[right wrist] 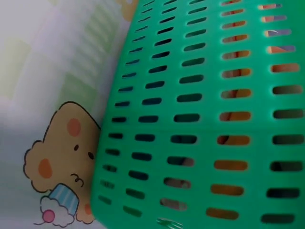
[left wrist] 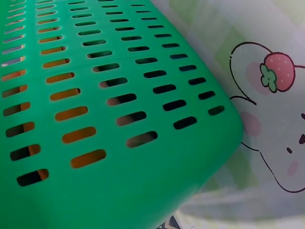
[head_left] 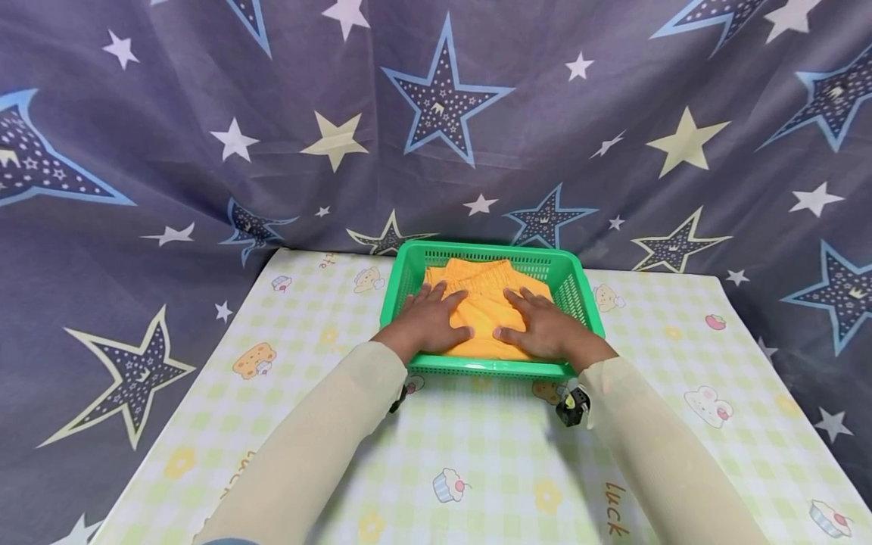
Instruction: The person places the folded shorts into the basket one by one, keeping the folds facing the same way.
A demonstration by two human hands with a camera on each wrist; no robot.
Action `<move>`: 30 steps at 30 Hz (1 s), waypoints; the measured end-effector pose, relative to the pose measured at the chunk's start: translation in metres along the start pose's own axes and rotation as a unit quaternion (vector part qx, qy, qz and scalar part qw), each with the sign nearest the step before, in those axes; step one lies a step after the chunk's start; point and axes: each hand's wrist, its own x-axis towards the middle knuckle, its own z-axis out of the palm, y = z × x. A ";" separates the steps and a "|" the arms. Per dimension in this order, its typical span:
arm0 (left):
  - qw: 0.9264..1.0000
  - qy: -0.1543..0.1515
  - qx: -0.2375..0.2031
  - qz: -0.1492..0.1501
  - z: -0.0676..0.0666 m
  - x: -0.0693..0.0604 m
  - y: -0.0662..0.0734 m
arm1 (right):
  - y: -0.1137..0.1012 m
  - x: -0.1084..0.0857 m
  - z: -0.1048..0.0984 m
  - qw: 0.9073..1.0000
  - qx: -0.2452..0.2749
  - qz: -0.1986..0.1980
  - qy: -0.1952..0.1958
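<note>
Folded orange shorts (head_left: 482, 322), with a gathered waistband toward the back, lie inside a green plastic basket (head_left: 487, 369). My left hand (head_left: 428, 322) rests on the left part of the cloth, fingers spread and pointing away from me. On the right part lies my right hand (head_left: 543, 325), also with its fingers spread. The thumbs point toward each other with orange cloth between them. In the left wrist view the slotted basket wall (left wrist: 143, 176) hides the hand. The right wrist view likewise shows the basket wall (right wrist: 200, 129), with orange cloth behind its slots.
The basket stands at the back of a table (head_left: 327, 454) covered in a green-and-white checked cloth with cartoon prints. Behind the table hangs a dark star-patterned curtain (head_left: 477, 189). A small black wrist device (head_left: 573, 405) sits under the right cuff.
</note>
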 end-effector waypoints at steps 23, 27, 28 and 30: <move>0.996 0.070 0.000 0.046 -0.006 -0.001 -0.010 | -0.005 -0.003 -0.005 0.998 -0.021 0.000 0.060; 0.995 0.087 0.016 0.055 -0.010 -0.005 -0.011 | -0.002 -0.008 -0.011 0.996 -0.041 -0.001 0.081; 0.994 0.090 0.022 0.056 -0.012 -0.006 -0.011 | -0.001 -0.010 -0.012 0.995 -0.046 -0.002 0.087; 0.993 0.098 0.034 0.056 -0.015 -0.009 -0.013 | 0.002 -0.015 -0.016 0.994 -0.048 -0.001 0.100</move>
